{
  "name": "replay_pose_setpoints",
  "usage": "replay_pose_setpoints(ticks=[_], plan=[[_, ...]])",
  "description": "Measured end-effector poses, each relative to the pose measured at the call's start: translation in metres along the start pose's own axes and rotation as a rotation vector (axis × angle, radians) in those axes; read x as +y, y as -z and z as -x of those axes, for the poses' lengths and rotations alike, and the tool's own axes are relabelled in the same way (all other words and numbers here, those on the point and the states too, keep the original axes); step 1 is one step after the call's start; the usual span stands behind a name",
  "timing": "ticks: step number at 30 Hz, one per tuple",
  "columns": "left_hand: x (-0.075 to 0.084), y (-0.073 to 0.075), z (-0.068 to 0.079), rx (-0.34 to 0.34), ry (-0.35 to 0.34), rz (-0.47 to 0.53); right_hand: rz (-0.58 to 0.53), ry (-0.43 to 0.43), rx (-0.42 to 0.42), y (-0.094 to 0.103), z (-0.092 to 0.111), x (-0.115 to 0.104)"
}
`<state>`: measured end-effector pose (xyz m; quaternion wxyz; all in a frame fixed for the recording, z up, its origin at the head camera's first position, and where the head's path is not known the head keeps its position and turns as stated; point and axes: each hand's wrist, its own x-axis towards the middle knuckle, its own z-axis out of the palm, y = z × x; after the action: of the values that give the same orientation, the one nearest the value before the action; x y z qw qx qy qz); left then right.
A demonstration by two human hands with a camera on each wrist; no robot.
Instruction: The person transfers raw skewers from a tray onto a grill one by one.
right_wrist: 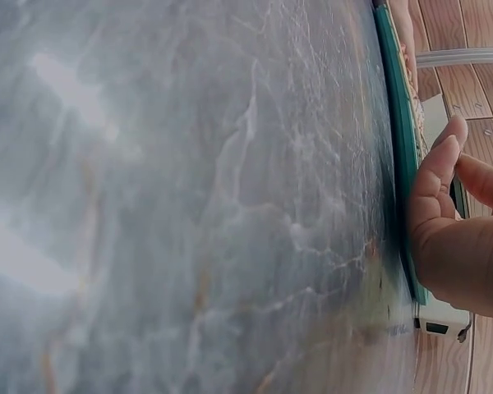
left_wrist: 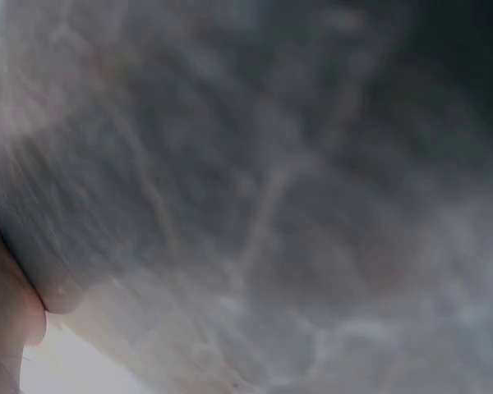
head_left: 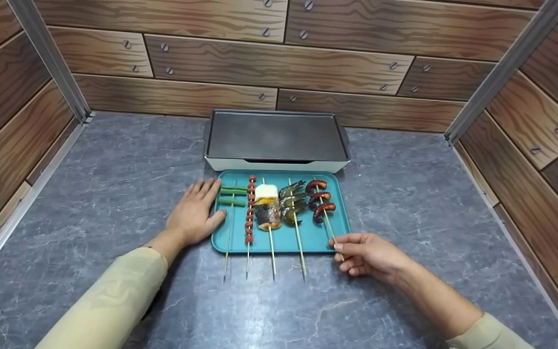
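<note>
On a teal tray (head_left: 284,246) lie several skewers side by side, their sticks poking past its near edge. My right hand (head_left: 368,257) pinches the stick of the rightmost one, an octopus skewer (head_left: 321,198), near its lower end. That skewer's food still lies over the tray. Left of it are a shrimp skewer (head_left: 292,203), a skewer with a white piece and a browned chunk (head_left: 267,213), a skewer of small red pieces (head_left: 250,213) and a green vegetable skewer (head_left: 233,196). Flat on the table, my left hand (head_left: 194,213) rests with straight fingers beside the tray's left edge.
Directly behind the tray stands a griddle (head_left: 279,135) with a dark flat plate and a pale base. Wood-patterned walls (head_left: 279,63) enclose the grey marbled table (head_left: 129,160) at the back and both sides. The left wrist view is mostly blurred table surface.
</note>
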<state>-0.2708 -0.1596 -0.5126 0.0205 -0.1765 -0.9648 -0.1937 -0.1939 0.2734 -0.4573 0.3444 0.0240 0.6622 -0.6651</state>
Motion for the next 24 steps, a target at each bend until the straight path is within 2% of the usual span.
replay_pose_setpoints(ticks=[10,24], plan=[[-0.0008,-0.0014,-0.0001,0.005,0.001,-0.003,-0.003,0.048,0.0,-0.0012,0.0002,0.002],[0.0003,-0.0001,-0.0007,0.0,0.003,-0.009,-0.009,0.085,0.049,-0.0012,0.0024,0.0008]])
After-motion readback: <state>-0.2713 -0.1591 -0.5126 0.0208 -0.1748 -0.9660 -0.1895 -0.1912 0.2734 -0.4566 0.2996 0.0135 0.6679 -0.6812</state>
